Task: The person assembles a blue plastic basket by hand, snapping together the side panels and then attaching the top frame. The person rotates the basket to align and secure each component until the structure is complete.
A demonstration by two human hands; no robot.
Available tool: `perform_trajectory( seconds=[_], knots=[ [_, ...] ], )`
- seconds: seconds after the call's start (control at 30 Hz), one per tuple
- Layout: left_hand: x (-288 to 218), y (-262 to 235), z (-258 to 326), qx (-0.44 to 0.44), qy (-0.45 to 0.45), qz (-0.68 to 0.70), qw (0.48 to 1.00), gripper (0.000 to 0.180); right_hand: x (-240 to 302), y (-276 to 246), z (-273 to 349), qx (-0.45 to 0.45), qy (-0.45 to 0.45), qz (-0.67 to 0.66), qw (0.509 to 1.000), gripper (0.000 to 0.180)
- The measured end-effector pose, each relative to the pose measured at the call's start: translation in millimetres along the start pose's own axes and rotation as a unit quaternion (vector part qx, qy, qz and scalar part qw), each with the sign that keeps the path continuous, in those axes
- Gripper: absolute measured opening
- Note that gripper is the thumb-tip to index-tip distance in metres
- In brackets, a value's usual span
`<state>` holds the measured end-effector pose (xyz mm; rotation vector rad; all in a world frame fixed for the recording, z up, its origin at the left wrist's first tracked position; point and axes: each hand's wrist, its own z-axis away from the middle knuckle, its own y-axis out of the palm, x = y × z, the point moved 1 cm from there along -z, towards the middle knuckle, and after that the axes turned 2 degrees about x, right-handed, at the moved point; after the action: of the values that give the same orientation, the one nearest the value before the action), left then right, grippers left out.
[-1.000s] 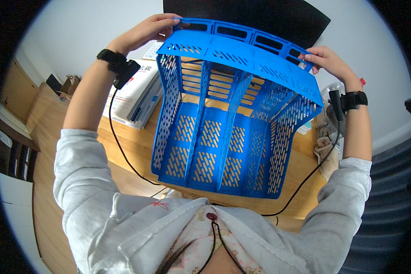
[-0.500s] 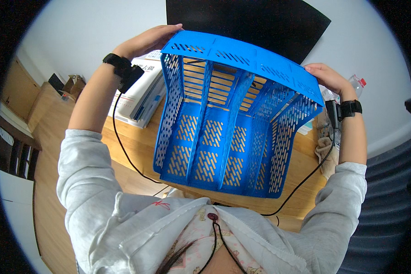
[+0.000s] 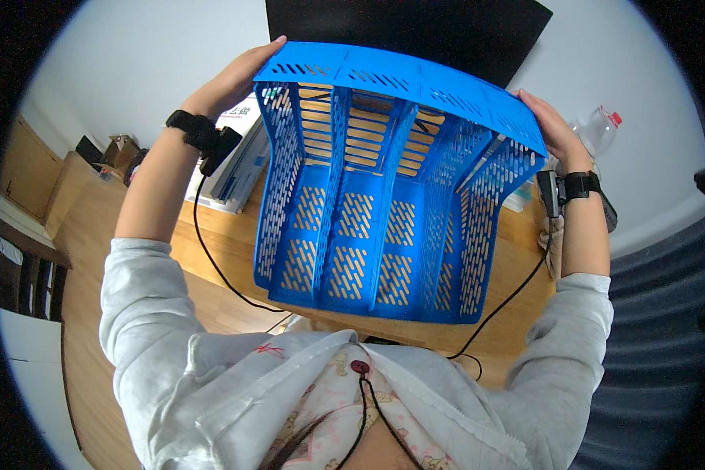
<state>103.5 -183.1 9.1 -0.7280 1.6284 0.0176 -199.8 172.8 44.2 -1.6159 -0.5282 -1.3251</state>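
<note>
A blue plastic file rack (image 3: 356, 184), with slotted walls and upright dividers, stands over the wooden desk with its open compartments facing me. My left hand (image 3: 236, 81) is closed around its upper left corner; most of the fingers are hidden behind the panel. At the upper right corner, my right hand (image 3: 552, 127) grips the other end, fingertips on the top edge. Nothing sits in the compartments. Whether the rack's base rests fully on the desk cannot be made out.
Behind the rack is a black monitor (image 3: 399, 23). A stack of books (image 3: 239, 172) lies on the desk (image 3: 517, 270) to the left. A clear bottle with a red cap (image 3: 601, 129) stands at the right, near a dark curtain (image 3: 650, 313). Black cables (image 3: 219, 270) hang from both wrists.
The rack appears slightly further left and higher in view, along with the monitor behind it. Both hands keep their hold on its upper corners.
</note>
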Motion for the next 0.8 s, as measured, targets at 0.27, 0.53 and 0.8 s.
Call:
perform_trajectory(
  seconds=[0.27, 0.53, 0.8],
  knots=[
    [15, 16, 25, -0.015, -0.060, 0.093, 0.994, 0.070, -7, 28, 17, -0.111, -0.023, -0.135, 0.984, 0.051],
    [13, 40, 45, -0.029, -0.132, 0.172, 0.976, 0.066, -45, 43, 26, -0.138, -0.043, -0.332, 0.932, 0.044],
    [-6, 52, 59, -0.036, -0.135, 0.148, 0.979, 0.060, -84, 65, 36, -0.289, 0.004, -0.281, 0.915, 0.037]
  ],
)
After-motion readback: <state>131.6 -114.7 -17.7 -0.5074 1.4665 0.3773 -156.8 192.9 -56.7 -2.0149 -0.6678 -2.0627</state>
